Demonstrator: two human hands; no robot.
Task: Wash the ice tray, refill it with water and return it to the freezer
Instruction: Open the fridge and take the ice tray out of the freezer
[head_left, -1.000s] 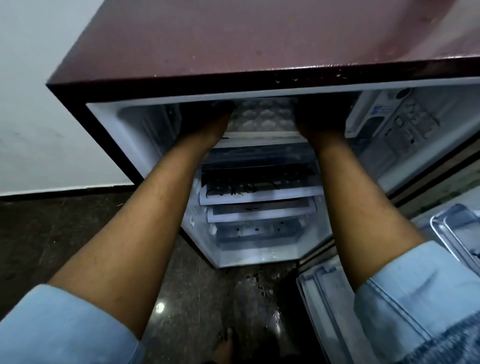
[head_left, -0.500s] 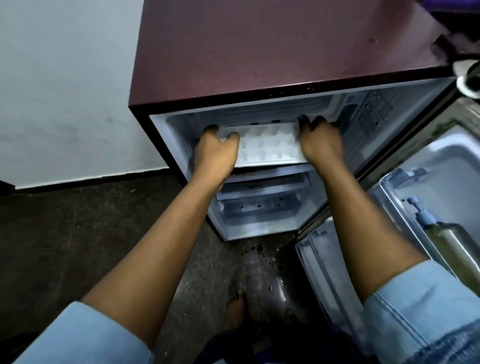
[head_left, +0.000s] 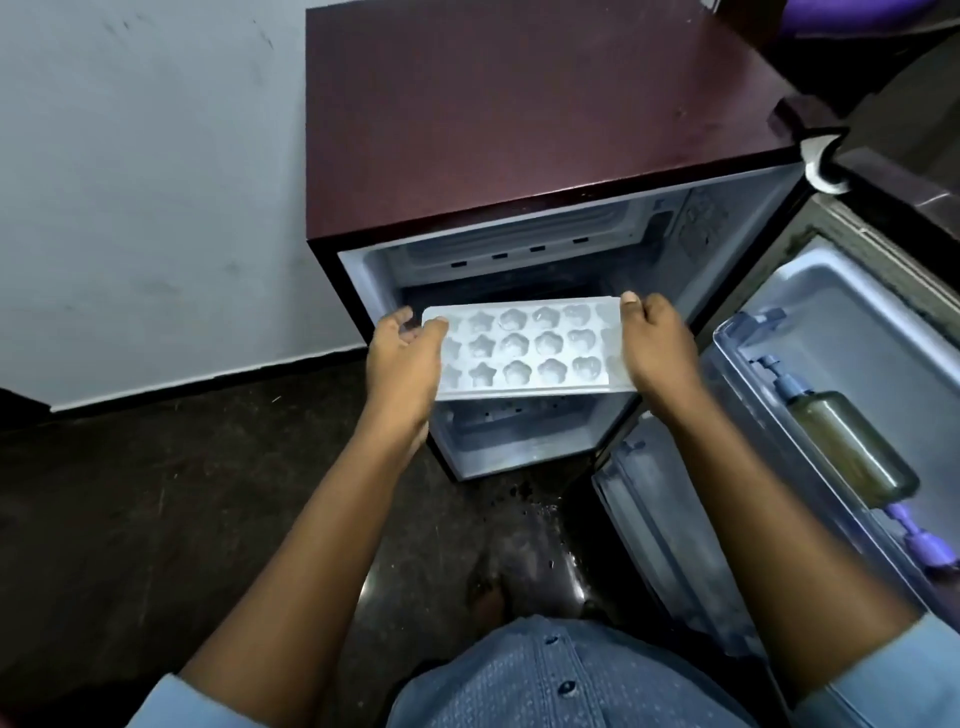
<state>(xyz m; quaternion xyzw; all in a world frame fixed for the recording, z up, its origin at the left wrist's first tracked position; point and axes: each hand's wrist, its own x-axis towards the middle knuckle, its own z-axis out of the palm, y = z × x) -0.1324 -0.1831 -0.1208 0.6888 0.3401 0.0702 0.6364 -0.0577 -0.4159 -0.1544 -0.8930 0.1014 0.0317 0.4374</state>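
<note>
The left hand (head_left: 402, 358) and right hand (head_left: 657, 348) each grasp one end of the ice tray (head_left: 524, 353), held just outside the open freezer (head_left: 519, 249); uneven grip may tilt it, spilling cell contents.

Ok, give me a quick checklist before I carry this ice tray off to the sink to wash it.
1. Left hand gripping the ice tray: ok.
2. Right hand gripping its other end: ok.
3. Tray out of the freezer compartment: ok.
4. Cells empty or holding ice: cannot tell.
5. Fridge door shut: not ok, it stands open.
6. Floor dry underfoot: not ok, droplets by the fridge base.
</note>
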